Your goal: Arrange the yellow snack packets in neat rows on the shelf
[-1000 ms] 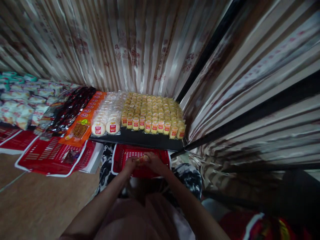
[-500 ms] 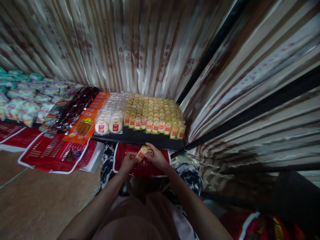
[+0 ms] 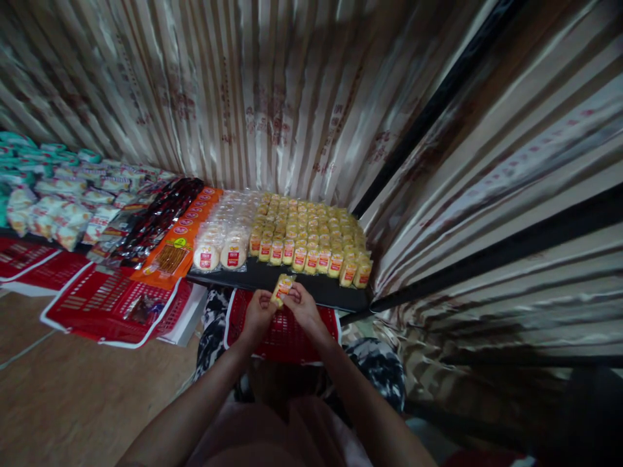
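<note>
Between my two hands is a small yellow snack pack [image 3: 282, 289] with a red and white label, held nearly upright over the red basket [image 3: 282, 347] between my knees. My left hand [image 3: 259, 313] pinches its left side, and my right hand [image 3: 302, 306] grips its right side. Just beyond, rows of similar yellow packs [image 3: 311, 240] stand on the black shelf [image 3: 272, 280]. To their left are clear packs of round pale crackers [image 3: 220, 243] with red labels.
Farther left lie an orange snack bag [image 3: 170, 250], dark red packets [image 3: 163, 217], white bags [image 3: 68, 211] and green packages [image 3: 39, 152]. A second red basket [image 3: 111, 301] stands on the floor at the left. Striped curtain [image 3: 292, 97] and black poles [image 3: 487, 250] close off the back and right.
Both hands have lifted the yellow pack slightly toward the shelf edge and turned it more upright. The whole view has shifted a little, so the scene sits lower and farther right.
</note>
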